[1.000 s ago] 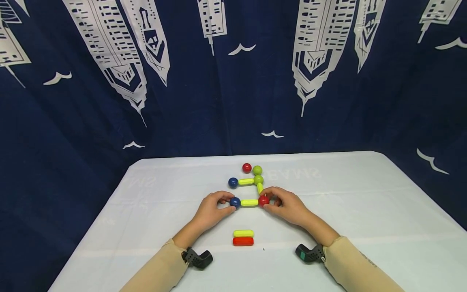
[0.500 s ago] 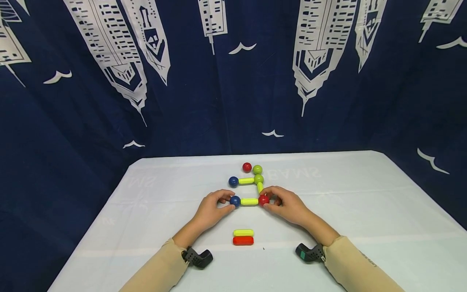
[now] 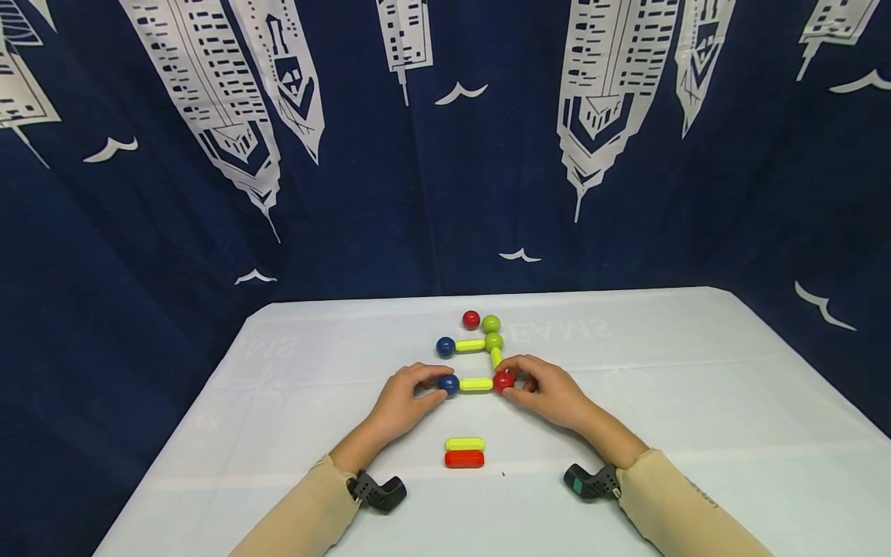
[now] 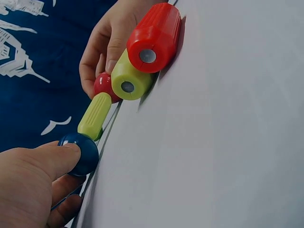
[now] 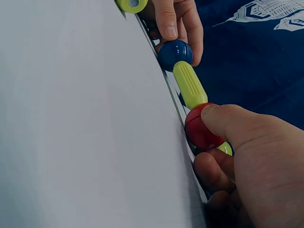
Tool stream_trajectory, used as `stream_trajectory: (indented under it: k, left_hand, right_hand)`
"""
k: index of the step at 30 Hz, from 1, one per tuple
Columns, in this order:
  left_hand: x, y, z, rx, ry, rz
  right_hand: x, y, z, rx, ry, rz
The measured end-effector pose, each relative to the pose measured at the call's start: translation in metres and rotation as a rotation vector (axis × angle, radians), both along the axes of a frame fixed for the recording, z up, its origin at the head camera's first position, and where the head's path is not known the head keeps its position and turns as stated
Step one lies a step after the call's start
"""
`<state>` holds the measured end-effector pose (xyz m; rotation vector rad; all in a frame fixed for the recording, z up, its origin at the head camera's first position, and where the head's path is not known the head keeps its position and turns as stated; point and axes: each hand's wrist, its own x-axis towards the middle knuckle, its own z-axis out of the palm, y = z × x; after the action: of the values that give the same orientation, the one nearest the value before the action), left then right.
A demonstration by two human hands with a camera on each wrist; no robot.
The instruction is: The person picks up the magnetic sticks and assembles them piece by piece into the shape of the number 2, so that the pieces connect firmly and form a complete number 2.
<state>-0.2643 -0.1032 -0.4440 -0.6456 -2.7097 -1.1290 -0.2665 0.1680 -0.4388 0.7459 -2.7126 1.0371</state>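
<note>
Between thumb and fingers, my left hand (image 3: 406,398) pinches a blue ball (image 4: 86,154). A yellow-green ribbed rod (image 3: 476,384) joins it to a red ball (image 3: 503,382), which my right hand (image 3: 548,393) pinches from the other side. From the red ball another yellow-green rod (image 3: 496,357) runs away to a green ball (image 3: 493,342), its near end hidden by the right fingers. That green ball carries a rod (image 3: 469,345) leading left to a second blue ball (image 3: 445,346). Another green ball (image 3: 490,323) sits against its far side.
A red ball (image 3: 471,319) lies at the back, left of the far green ball. Nearer the person, a yellow-green rod (image 3: 464,444) and a red rod (image 3: 464,459) lie side by side on the white table (image 3: 278,464). A dark blue curtain (image 3: 431,193) hangs behind.
The left index finger has shifted slightly right, over the top of the near blue ball. The right hand and the pieces stay in place.
</note>
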Motion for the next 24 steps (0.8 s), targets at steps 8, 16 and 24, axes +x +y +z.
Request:
stream_trajectory:
  k: [8,16,24]
  left_hand:
    - [-0.0005,0.0005,0.0004,0.003,-0.02,0.012]
    - [0.0,0.0004,0.0007,-0.008,-0.022,0.013]
    - [0.0002,-0.0003,0.0009,0.002,-0.027,0.009]
  right_hand:
    - [-0.0001,0.0003,0.0009,-0.002,0.001,0.0]
    - [0.0006,0.0005,0.0011,-0.007,-0.005,0.003]
    - [0.0009,0.0001,0.0009,0.001,-0.007,0.006]
